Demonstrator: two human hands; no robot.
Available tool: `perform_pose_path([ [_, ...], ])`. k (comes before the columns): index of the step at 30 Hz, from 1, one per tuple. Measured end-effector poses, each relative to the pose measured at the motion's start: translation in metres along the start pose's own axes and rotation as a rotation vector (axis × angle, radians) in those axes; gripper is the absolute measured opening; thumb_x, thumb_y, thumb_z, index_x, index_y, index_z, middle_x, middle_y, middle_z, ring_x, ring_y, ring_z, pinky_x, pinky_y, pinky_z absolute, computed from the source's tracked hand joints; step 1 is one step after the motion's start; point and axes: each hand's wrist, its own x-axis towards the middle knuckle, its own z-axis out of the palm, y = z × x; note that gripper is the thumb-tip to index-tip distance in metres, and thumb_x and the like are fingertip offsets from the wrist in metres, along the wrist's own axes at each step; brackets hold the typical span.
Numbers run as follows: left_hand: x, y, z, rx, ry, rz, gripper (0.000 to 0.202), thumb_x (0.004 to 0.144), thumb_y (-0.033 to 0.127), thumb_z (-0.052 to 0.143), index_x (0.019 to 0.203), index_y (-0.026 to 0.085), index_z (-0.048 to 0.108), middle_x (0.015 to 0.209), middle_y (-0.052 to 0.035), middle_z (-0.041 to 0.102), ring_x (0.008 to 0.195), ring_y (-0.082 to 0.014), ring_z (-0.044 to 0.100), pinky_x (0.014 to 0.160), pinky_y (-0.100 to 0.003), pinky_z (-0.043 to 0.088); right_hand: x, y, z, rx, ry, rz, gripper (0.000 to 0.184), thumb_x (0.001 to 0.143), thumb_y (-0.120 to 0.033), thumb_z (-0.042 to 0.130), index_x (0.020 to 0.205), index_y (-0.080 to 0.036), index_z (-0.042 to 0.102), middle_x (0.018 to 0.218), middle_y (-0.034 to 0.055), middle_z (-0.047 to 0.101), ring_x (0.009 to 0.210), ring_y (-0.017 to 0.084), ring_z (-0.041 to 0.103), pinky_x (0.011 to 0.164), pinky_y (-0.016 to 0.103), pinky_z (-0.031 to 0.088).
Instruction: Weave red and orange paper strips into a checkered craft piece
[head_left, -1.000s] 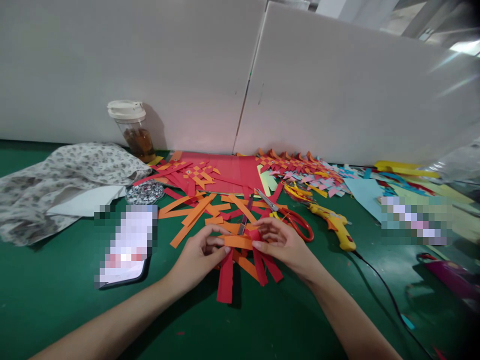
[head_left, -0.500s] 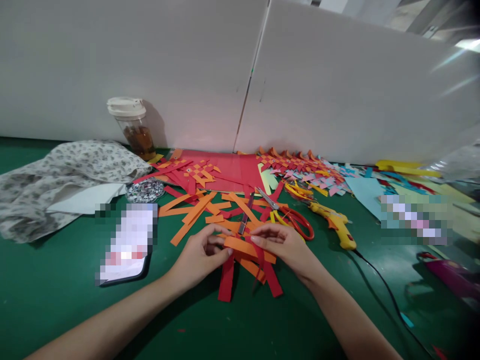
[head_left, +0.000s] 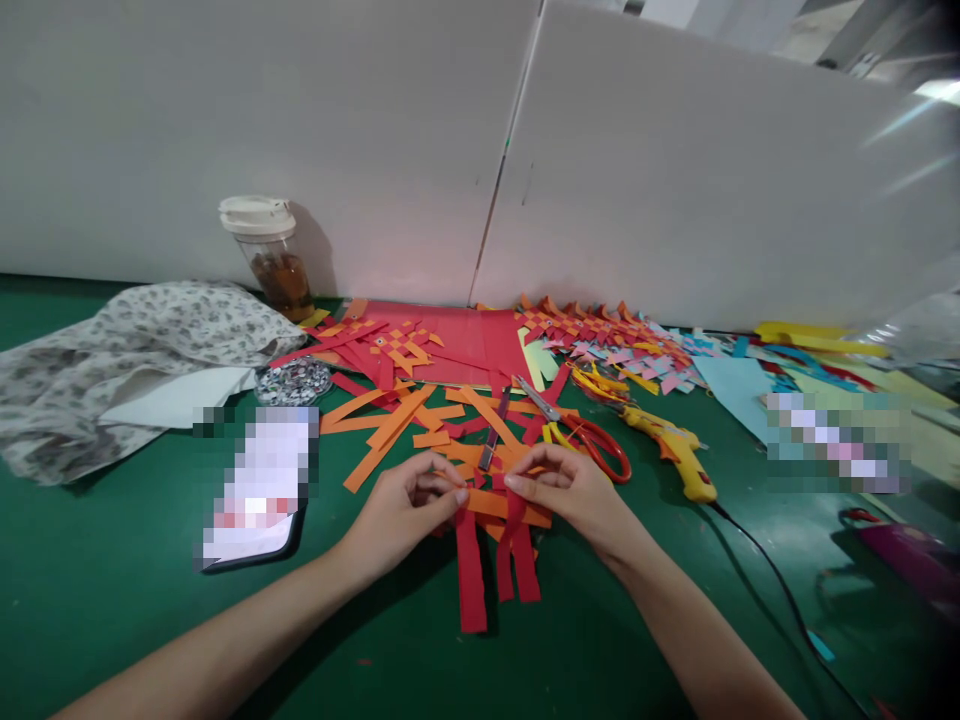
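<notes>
Between my hands is a small woven piece of red and orange paper strips. Its orange strip (head_left: 489,504) runs crosswise, and red strips (head_left: 472,580) hang down towards me. My left hand (head_left: 405,508) is closed, thumb and fingertips pinching the left end of the piece. My right hand (head_left: 564,492) pinches it near the top of a curled red strip (head_left: 505,560). Fingers hide part of the weave. Loose orange strips (head_left: 390,435) lie just beyond my hands. Red-handled scissors (head_left: 600,448) rest beside my right hand.
A phone (head_left: 259,490) lies at left, near patterned cloth (head_left: 172,330) and a lidded cup (head_left: 277,265). A yellow glue gun (head_left: 675,450) with a trailing cord is at right. Woven paper fish (head_left: 405,345) and red sheets (head_left: 465,335) sit by the wall.
The orange strip has lowered and flattened between my hands. The red strips have swung to hang straighter, and a curled one now drops from under my right fingers.
</notes>
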Motion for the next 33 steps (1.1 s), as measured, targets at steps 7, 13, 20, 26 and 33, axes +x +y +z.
perform_pose_path([
  [7,0.000,-0.001,-0.003,-0.053,0.007,-0.008,0.018,0.075,0.029,0.063,0.080,0.018,0.051,0.064,0.0034,0.059,0.052,-0.0087,0.054,0.052,-0.022,0.044,-0.005,-0.002,-0.004,-0.033,-0.129,0.001,0.029,0.063,-0.036,0.072,0.078,-0.018,0.055,0.076,-0.0011,0.059,0.059,0.008,0.055,0.054,0.020,0.043],
  [13,0.000,0.001,-0.002,-0.042,0.004,0.007,0.017,0.074,0.028,0.065,0.078,0.018,0.052,0.063,0.0027,0.060,0.052,-0.0086,0.054,0.052,-0.022,0.043,-0.005,-0.003,-0.002,-0.029,-0.126,-0.008,0.028,0.065,-0.037,0.071,0.077,-0.019,0.055,0.077,-0.0002,0.059,0.063,0.009,0.057,0.057,0.021,0.046],
  [20,-0.001,0.001,0.000,0.012,0.023,-0.007,0.018,0.072,0.031,0.065,0.078,0.018,0.053,0.065,0.0027,0.058,0.054,-0.0092,0.053,0.051,-0.021,0.042,-0.007,-0.005,0.000,0.044,-0.193,-0.006,0.030,0.062,-0.031,0.074,0.081,-0.019,0.054,0.081,0.0004,0.061,0.067,0.011,0.059,0.061,0.023,0.049],
  [26,-0.002,0.004,0.002,0.048,0.009,0.003,0.018,0.072,0.031,0.065,0.077,0.018,0.053,0.066,0.0021,0.058,0.055,-0.0095,0.053,0.052,-0.021,0.042,-0.008,-0.007,0.007,0.028,-0.191,-0.023,0.028,0.062,-0.030,0.073,0.079,-0.019,0.054,0.078,-0.0006,0.061,0.064,0.010,0.059,0.060,0.022,0.048],
  [33,-0.001,0.002,0.001,0.040,0.027,0.029,0.018,0.074,0.032,0.062,0.078,0.018,0.052,0.066,0.0022,0.056,0.054,-0.0088,0.052,0.051,-0.021,0.042,-0.009,-0.009,0.007,-0.060,-0.134,-0.081,0.025,0.066,-0.035,0.070,0.078,-0.020,0.055,0.076,0.0006,0.063,0.065,0.012,0.059,0.062,0.025,0.049],
])
